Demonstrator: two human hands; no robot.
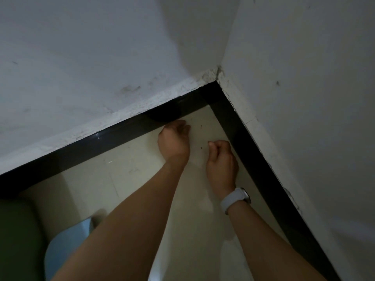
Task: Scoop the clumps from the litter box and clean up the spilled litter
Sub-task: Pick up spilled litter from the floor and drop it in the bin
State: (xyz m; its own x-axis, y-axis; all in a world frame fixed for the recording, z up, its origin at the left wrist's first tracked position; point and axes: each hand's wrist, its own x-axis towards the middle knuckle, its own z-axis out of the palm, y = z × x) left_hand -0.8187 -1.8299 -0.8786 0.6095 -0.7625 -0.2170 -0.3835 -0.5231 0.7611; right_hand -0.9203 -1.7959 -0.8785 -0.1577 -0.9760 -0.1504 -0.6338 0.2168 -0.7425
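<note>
Both my hands reach down into a floor corner. My left hand is curled, fingers bent toward the black skirting, and what it holds, if anything, is hidden. My right hand, with a white watch on the wrist, has its fingers pinched together near the floor. Between the hands a few tiny dark litter grains lie on the cream floor tile. No litter box or scoop is in view.
White walls meet at the corner, edged by a black skirting board. A light blue object and a dark green one sit at the lower left on the floor.
</note>
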